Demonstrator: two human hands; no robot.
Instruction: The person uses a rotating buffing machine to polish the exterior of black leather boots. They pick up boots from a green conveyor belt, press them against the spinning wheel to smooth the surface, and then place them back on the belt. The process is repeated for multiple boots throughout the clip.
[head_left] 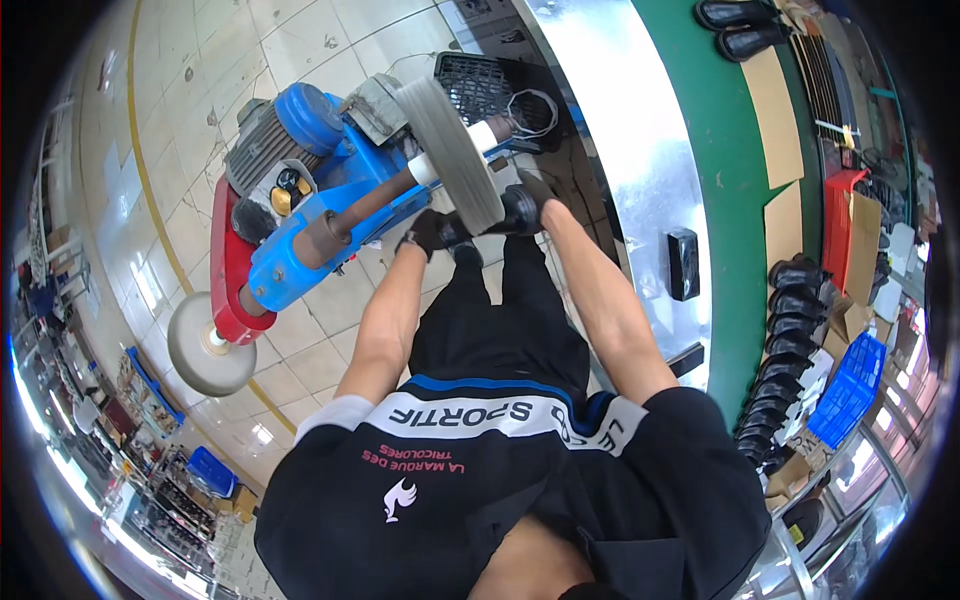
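room: workshop, pale tiled floor [300, 340] with a yellow line, long shiny metal bench [640, 150] with a green edge running 12 to 4 o'clock.
left hand [432, 232]: dark glove, fingers curled shut around one end of a black shoe [490, 222]; sits at 8 o'clock of the wheel.
right hand [530, 205]: dark glove, closed on the other end of the shoe, at 4 o'clock of the wheel.
shoe: held between both hands, pressed against the lower rim of the grey buffing wheel [455, 150]; exact contact spot hidden by the gloves.
wheel: on the shaft of a blue and red polishing machine [290, 200]; second pale wheel [205, 345] at the far end, 7 o'clock of the motor.
spin: cannot tell whether the wheel turns.
risk 1: fingers lie just beside the wheel rim; if it spins, a slip could drag a glove in.
risk 2: a loose hold or too steep an angle could let the wheel snatch the shoe and throw it down toward the legs.
risk 3: holding one spot too long could scorch or wear the surface.
around: black crate [480, 85] at 12 o'clock of the wheel; row of black boots [790, 320] at 3 o'clock; blue crate [850, 390] beyond them.
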